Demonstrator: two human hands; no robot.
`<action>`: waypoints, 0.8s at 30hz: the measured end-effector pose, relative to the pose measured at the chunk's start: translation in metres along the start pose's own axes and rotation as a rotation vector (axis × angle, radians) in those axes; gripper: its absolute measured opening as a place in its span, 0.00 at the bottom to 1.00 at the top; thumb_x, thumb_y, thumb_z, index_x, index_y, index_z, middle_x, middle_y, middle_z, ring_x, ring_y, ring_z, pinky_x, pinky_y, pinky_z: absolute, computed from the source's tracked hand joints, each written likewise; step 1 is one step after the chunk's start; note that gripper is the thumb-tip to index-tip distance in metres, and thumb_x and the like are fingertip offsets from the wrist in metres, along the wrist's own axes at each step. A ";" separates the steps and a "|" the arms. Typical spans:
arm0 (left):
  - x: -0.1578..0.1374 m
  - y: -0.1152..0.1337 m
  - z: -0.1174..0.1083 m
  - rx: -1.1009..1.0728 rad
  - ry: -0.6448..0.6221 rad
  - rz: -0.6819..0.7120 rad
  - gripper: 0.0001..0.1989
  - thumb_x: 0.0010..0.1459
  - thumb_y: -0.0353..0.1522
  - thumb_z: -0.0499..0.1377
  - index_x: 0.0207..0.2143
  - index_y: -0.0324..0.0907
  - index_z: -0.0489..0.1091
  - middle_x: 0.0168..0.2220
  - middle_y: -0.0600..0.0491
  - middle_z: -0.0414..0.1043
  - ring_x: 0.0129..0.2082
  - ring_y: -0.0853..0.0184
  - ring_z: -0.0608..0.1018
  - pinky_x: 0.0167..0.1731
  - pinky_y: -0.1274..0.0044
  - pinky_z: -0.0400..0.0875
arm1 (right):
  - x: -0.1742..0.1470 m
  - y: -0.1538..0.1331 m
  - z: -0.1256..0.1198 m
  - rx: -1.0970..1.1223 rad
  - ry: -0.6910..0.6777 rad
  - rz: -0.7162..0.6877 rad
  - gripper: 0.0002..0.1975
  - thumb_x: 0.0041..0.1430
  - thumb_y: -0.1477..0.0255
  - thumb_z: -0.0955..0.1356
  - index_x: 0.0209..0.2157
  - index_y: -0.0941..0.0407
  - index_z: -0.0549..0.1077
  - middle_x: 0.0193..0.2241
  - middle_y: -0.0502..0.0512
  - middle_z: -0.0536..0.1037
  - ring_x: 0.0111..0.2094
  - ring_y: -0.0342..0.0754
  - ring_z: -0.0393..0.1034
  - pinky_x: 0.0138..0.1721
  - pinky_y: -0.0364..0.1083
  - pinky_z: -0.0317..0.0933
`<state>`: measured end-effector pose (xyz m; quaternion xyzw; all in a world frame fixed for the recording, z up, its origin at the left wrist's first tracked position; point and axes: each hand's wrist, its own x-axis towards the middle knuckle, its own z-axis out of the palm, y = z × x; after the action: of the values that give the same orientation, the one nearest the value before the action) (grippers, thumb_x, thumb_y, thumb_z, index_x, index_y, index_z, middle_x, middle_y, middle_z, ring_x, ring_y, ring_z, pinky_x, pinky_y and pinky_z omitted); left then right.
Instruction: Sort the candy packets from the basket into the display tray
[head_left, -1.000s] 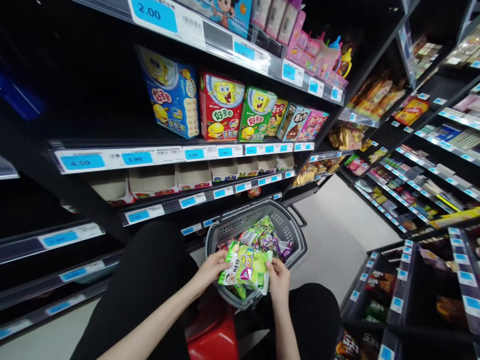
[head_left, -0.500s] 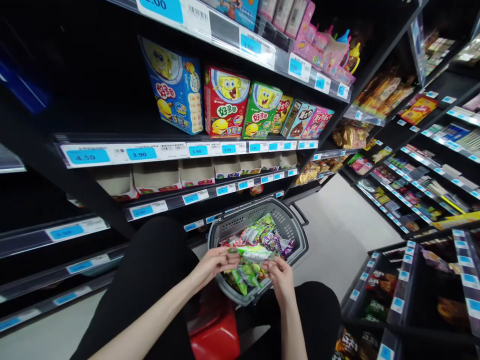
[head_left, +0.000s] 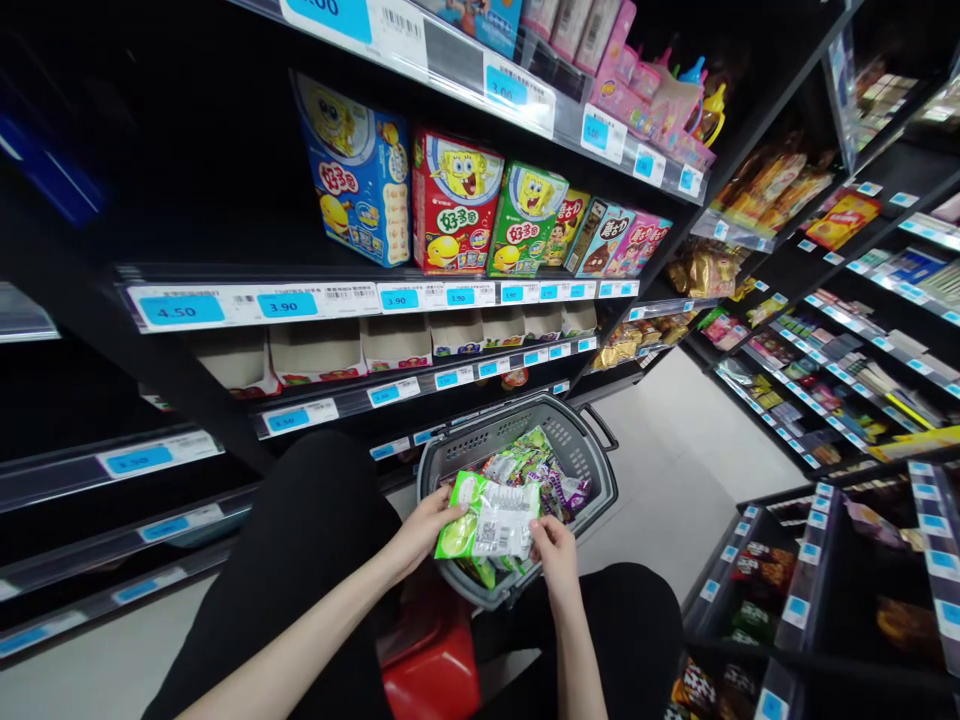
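Note:
A green and white candy bag (head_left: pixel 495 522) is held flat over the basket, its printed back with a barcode and square code turned up. My left hand (head_left: pixel 426 528) pinches its left edge, thumb on top. On the right edge, my right hand (head_left: pixel 553 545) grips the bag between thumb and fingers. Below it stands a grey plastic basket (head_left: pixel 446 455), between my knees, with several colourful candy bags (head_left: pixel 551 478) in it, green and purple ones among them. The held bag hides part of the basket's contents.
Ahead is a black shelf with biscuit boxes (head_left: pixel 457 205) above a row of open cartons (head_left: pixel 319 350). A red plastic stool (head_left: pixel 431 670) is beneath me. Bins with snack packs (head_left: pixel 761 560) stand at the right, beyond the grey floor (head_left: pixel 667 440).
The bag, seen nearly edge-on before, is now tilted so its back faces up. Both hands still hold it, and the view has barely shifted.

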<state>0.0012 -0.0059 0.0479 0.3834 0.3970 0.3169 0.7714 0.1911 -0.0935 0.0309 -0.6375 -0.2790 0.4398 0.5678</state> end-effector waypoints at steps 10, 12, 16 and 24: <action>-0.004 0.006 0.001 -0.030 -0.092 0.040 0.50 0.38 0.33 0.68 0.60 0.47 0.45 0.46 0.47 0.71 0.39 0.60 0.77 0.41 0.71 0.70 | 0.000 0.003 -0.001 0.265 -0.020 0.099 0.28 0.36 0.64 0.75 0.42 0.55 0.69 0.14 0.38 0.59 0.16 0.37 0.54 0.19 0.38 0.48; -0.004 0.008 0.002 -0.029 -0.096 0.045 0.45 0.38 0.33 0.68 0.58 0.43 0.52 0.48 0.45 0.70 0.41 0.60 0.76 0.41 0.72 0.69 | -0.002 0.002 0.000 0.363 -0.035 0.138 0.29 0.35 0.67 0.76 0.43 0.54 0.70 0.17 0.41 0.65 0.19 0.39 0.60 0.22 0.39 0.54; -0.005 0.008 0.003 -0.080 -0.094 0.049 0.46 0.40 0.33 0.68 0.60 0.44 0.48 0.45 0.46 0.72 0.39 0.60 0.77 0.39 0.72 0.70 | -0.004 0.002 0.000 0.428 -0.079 0.166 0.31 0.34 0.71 0.76 0.45 0.51 0.69 0.24 0.44 0.72 0.24 0.42 0.67 0.25 0.41 0.59; 0.001 0.002 -0.005 0.032 -0.019 0.068 0.16 0.42 0.32 0.65 0.36 0.36 0.75 0.36 0.44 0.77 0.37 0.56 0.77 0.43 0.68 0.67 | -0.003 0.004 0.001 0.149 -0.065 -0.097 0.04 0.39 0.74 0.72 0.22 0.55 0.74 0.19 0.48 0.73 0.23 0.44 0.66 0.28 0.42 0.59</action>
<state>-0.0027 -0.0026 0.0469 0.4117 0.3812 0.3328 0.7579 0.1885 -0.0962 0.0272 -0.5646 -0.2943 0.4519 0.6248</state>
